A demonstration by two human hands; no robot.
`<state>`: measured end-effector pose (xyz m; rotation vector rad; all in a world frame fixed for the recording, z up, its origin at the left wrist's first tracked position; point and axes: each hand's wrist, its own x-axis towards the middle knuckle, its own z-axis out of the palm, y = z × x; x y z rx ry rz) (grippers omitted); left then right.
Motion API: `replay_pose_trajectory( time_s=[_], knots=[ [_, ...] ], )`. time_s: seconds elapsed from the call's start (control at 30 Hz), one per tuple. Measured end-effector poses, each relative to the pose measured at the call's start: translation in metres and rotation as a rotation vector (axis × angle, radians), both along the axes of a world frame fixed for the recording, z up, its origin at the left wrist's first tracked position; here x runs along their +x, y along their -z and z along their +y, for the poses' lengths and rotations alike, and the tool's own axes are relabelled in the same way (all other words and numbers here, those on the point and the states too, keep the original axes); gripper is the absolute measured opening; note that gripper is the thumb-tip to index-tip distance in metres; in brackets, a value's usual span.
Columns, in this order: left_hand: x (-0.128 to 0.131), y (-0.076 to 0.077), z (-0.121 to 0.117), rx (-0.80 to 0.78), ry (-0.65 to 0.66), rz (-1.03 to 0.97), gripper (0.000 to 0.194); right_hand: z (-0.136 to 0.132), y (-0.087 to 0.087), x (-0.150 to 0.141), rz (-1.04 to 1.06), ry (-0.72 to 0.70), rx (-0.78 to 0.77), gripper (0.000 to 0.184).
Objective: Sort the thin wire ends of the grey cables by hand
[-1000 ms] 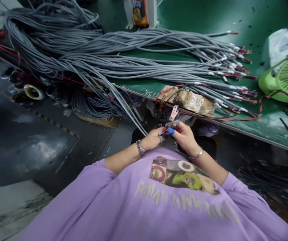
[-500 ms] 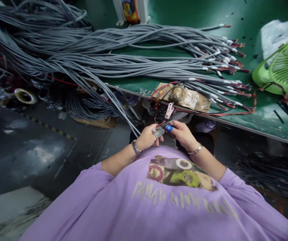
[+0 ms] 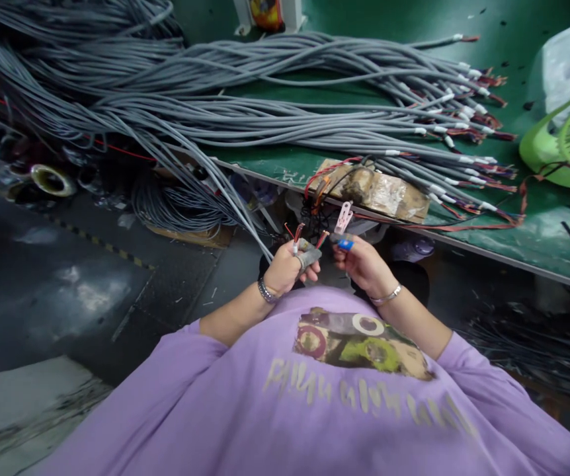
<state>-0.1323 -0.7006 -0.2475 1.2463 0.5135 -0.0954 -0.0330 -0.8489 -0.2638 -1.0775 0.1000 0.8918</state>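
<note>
My left hand [image 3: 292, 266] is closed around the end of a grey cable [image 3: 225, 192], with its thin red wire ends [image 3: 299, 231] sticking up above my thumb. That cable runs up and left to the big bundle of grey cables [image 3: 245, 106] lying on the green bench [image 3: 513, 225]. My right hand [image 3: 362, 263] is a little to the right, fingers curled, with blue tape on one fingertip [image 3: 345, 244]; what it pinches is too small to name. Both hands hover below the bench edge, in front of my purple shirt.
A taped brown block [image 3: 377, 192] with red and black wires and a pink clip [image 3: 343, 218] sits at the bench edge above my hands. A green fan [image 3: 567, 142] stands at the right. More cable coils [image 3: 180, 208] and tape rolls [image 3: 49, 180] lie lower left.
My hands have drawn apart; the left hand now holds the cable end with the red wires splayed upward, while the right hand has shifted slightly right.
</note>
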Motion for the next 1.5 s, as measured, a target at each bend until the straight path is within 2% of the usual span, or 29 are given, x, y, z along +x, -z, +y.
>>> replay_pose_trajectory(
  time_s=[0.07,0.1,0.2,0.37,0.53,0.63,0.77,0.87,1.0,1.33,1.5],
  knots=[
    [0.001,0.004,-0.002,0.008,0.001,-0.002,0.037,0.004,-0.003,-0.007,-0.108,-0.124,-0.029,0.041],
    [0.001,0.005,-0.003,0.02,0.005,-0.003,0.037,0.006,-0.004,-0.009,-0.173,-0.137,-0.054,0.04],
    [0.002,0.008,-0.006,0.054,0.022,-0.004,0.038,0.01,-0.003,-0.011,-0.329,-0.108,-0.108,0.042],
    [0.003,0.009,-0.004,0.043,0.105,-0.024,0.039,0.007,0.0,-0.006,-0.348,-0.12,-0.072,0.038],
    [0.006,0.011,-0.003,0.035,0.23,0.023,0.035,0.007,-0.009,-0.008,-0.476,-0.152,-0.1,0.026],
    [0.006,0.012,-0.004,0.033,0.172,0.007,0.034,0.01,-0.013,-0.009,-0.519,-0.128,-0.124,0.022],
    [0.004,0.01,-0.008,0.008,0.018,-0.077,0.035,0.013,-0.01,-0.009,-0.405,-0.058,-0.112,0.022],
    [0.004,0.006,-0.01,-0.038,-0.096,-0.088,0.039,0.012,-0.005,-0.01,-0.308,-0.061,-0.086,0.021],
    [0.005,0.004,-0.012,-0.068,-0.198,-0.077,0.043,0.011,-0.004,-0.012,-0.321,-0.067,-0.078,0.018],
    [0.003,0.004,-0.013,-0.029,-0.174,-0.095,0.04,0.013,-0.012,-0.009,-0.385,-0.159,-0.048,0.029],
    [0.001,0.006,-0.015,-0.017,-0.133,-0.107,0.038,0.023,-0.017,-0.01,-0.382,-0.122,-0.043,0.033]
  ],
)
